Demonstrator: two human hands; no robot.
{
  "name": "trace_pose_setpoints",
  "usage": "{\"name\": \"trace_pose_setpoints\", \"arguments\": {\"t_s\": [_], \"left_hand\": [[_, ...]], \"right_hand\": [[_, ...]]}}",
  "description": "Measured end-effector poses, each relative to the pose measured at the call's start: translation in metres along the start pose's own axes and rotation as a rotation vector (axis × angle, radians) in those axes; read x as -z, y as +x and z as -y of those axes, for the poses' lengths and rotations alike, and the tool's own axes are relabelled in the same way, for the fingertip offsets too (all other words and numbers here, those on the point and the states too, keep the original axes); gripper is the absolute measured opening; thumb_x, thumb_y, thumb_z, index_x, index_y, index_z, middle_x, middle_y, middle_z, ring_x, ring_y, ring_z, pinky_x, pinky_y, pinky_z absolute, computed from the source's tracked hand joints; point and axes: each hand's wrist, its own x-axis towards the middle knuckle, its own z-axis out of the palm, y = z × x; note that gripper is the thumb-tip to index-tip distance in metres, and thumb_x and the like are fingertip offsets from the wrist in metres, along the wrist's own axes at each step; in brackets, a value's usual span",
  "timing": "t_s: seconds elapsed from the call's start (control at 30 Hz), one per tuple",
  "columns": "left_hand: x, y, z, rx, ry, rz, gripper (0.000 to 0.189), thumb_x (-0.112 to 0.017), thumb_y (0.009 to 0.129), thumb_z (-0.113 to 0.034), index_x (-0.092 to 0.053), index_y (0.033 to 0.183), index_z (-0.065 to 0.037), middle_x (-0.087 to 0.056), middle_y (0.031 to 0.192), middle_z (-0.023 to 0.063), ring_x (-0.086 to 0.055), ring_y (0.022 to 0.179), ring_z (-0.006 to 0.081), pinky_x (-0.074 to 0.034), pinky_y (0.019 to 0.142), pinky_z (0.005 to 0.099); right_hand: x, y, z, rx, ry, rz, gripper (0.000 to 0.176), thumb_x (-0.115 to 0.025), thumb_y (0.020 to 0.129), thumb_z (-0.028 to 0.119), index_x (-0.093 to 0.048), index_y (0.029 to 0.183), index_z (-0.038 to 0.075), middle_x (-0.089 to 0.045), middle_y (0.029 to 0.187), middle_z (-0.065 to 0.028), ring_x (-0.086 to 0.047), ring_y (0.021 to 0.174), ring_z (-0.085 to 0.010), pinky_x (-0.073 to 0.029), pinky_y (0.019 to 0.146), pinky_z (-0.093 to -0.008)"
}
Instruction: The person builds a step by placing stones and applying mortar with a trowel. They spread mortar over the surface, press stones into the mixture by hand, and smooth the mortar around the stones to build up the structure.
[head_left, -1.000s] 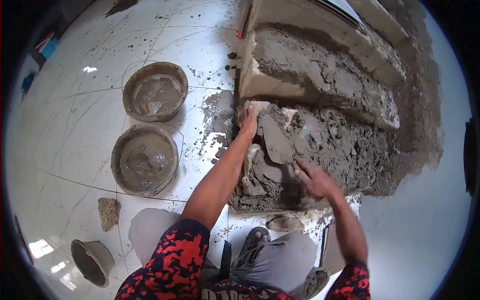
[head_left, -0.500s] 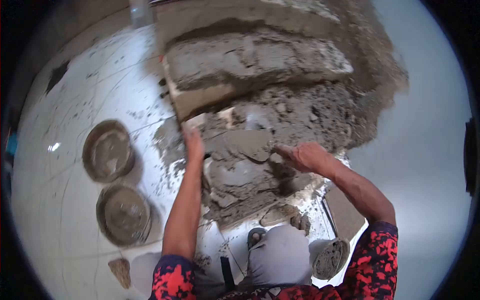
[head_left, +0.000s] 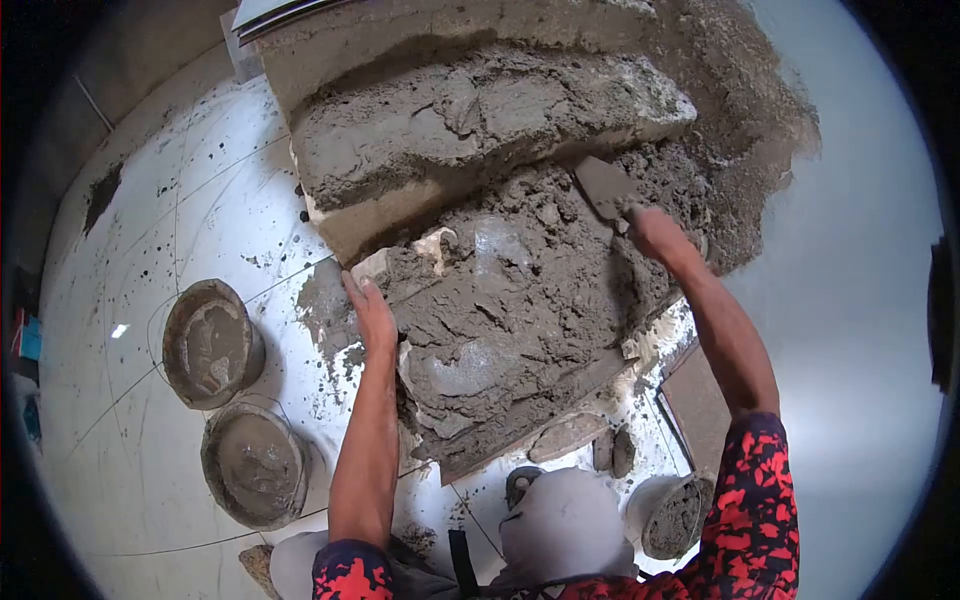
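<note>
"Where was the trowel point(head_left: 606, 188)?"

"At the far right of the rough mortar point(head_left: 505, 305), just below the raised step point(head_left: 440, 125). Its blade lay beyond the fingers of the right hand point(head_left: 660, 238) and slightly to their left, long axis slanting away from the person, tip toward the step."

"How were those fingers set?"

"Closed around the handle. That hand was the nearer one by far."

"And the left hand point(head_left: 373, 312)?"

"Well apart, at the mortar's left end, fingers pointing away, beside a pale block point(head_left: 371, 266). They looked narrowly spaced, but I could not tell whether they pinched the block or only rested against it."

"Did the blade touch the mortar?"

"It was over it; contact could not be made out."
</note>
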Motion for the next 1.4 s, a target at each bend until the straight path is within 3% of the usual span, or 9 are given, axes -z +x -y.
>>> {"name": "trace_pose_setpoints", "arguments": {"t_s": [0.3, 0.4, 0.47, 0.67, 0.73, 0.77, 0.83, 1.23, 1.4], "left_hand": [[-0.002, -0.001, 0.004, 0.011, -0.031, -0.012, 0.06, -0.03, 0.098, -0.035, -0.017, 0.143, 0.002, -0.019, 0.148, 0.022, -0.019, 0.138, 0.033, -0.015, 0.112, 0.0346], [-0.003, 0.005, 0.006, 0.044, -0.004, -0.06, 0.059, -0.031, 0.097, -0.034, -0.019, 0.142, 0.002, -0.021, 0.148, 0.0222, -0.02, 0.137, 0.0335, -0.015, 0.112, 0.0361], [-0.002, 0.0, 0.002, -0.009, 0.006, -0.057, 0.059, -0.031, 0.097, -0.034, -0.019, 0.142, 0.002, -0.022, 0.147, 0.0229, -0.021, 0.137, 0.0343, -0.017, 0.112, 0.0366], [-0.004, -0.001, 0.001, 0.034, 0.02, -0.071, 0.058, -0.031, 0.097, -0.034, -0.021, 0.142, 0.003, -0.024, 0.146, 0.022, -0.023, 0.136, 0.0343, -0.018, 0.111, 0.0371], [-0.004, 0.0, -0.001, 0.046, 0.018, -0.071, 0.059, -0.031, 0.097, -0.034, -0.021, 0.142, 0.003, -0.025, 0.146, 0.0219, -0.023, 0.135, 0.0343, -0.018, 0.111, 0.0372], [-0.005, 0.001, 0.003, 0.009, 0.02, -0.083, 0.059, -0.031, 0.097, -0.034, -0.021, 0.142, 0.003, -0.025, 0.146, 0.0222, -0.023, 0.135, 0.0345, -0.018, 0.111, 0.0371], [-0.006, 0.001, 0.008, -0.026, 0.024, -0.095, 0.059, -0.031, 0.097, -0.034, -0.021, 0.142, 0.003, -0.025, 0.146, 0.0225, -0.023, 0.135, 0.0347, -0.018, 0.111, 0.0371], [-0.004, 0.003, 0.01, 0.0, 0.076, -0.065, 0.059, -0.034, 0.097, -0.033, -0.021, 0.142, 0.003, -0.027, 0.144, 0.0243, -0.024, 0.135, 0.0351, -0.017, 0.112, 0.0383], [-0.003, 0.001, 0.007, 0.022, -0.042, -0.078, 0.058, -0.031, 0.097, -0.037, -0.022, 0.144, -0.005, -0.026, 0.145, 0.0236, -0.022, 0.136, 0.0343, -0.016, 0.112, 0.0395]], "right_hand": [[0.033, -0.049, 0.065, 0.133, -0.12, 0.085, 0.026, -0.045, 0.089, 0.012, -0.042, 0.113, 0.001, -0.058, 0.079, -0.0263, -0.061, 0.066, -0.0388, -0.05, 0.06, -0.0468], [0.039, -0.053, 0.055, -0.051, 0.318, 0.095, 0.033, -0.052, 0.086, 0.014, -0.041, 0.113, 0.0, -0.056, 0.076, -0.0184, -0.061, 0.07, -0.0281, -0.052, 0.058, -0.042], [0.039, -0.067, 0.066, -0.377, 1.026, 0.153, 0.032, -0.054, 0.085, 0.016, -0.042, 0.11, 0.0, -0.053, 0.08, -0.0123, -0.057, 0.069, -0.0209, -0.049, 0.052, -0.0382], [-0.022, -0.005, 0.053, -0.506, 0.907, 0.171, 0.028, -0.051, 0.081, 0.013, -0.046, 0.104, -0.002, -0.054, 0.074, -0.009, -0.057, 0.065, -0.0193, -0.048, 0.046, -0.036], [-0.09, 0.018, 0.032, 0.241, 0.357, 0.165, 0.024, -0.05, 0.081, 0.012, -0.046, 0.1, -0.001, -0.054, 0.067, -0.0089, -0.056, 0.056, -0.0194, -0.046, 0.044, -0.0343], [-0.073, 0.011, 0.055, 0.246, 0.358, 0.165, 0.024, -0.05, 0.081, 0.012, -0.046, 0.1, -0.001, -0.054, 0.067, -0.0089, -0.056, 0.056, -0.0194, -0.046, 0.044, -0.0343], [-0.01, -0.02, 0.137, -0.506, 1.237, 0.269, 0.018, -0.049, 0.081, 0.01, -0.045, 0.096, 0.0, -0.054, 0.066, -0.0099, -0.055, 0.049, -0.0198, -0.046, 0.041, -0.0348], [-0.041, 0.056, 0.241, -0.531, 1.824, -0.007, 0.011, -0.053, 0.08, 0.005, -0.049, 0.072, -0.002, -0.049, 0.068, -0.0079, -0.051, 0.055, -0.0181, -0.042, 0.043, -0.0361], [-0.018, -0.016, 0.213, -0.452, 1.657, 0.105, 0.026, -0.055, 0.087, 0.017, -0.046, 0.105, 0.001, -0.05, 0.071, -0.0057, -0.055, 0.054, -0.0161, -0.047, 0.041, -0.0304]]}}
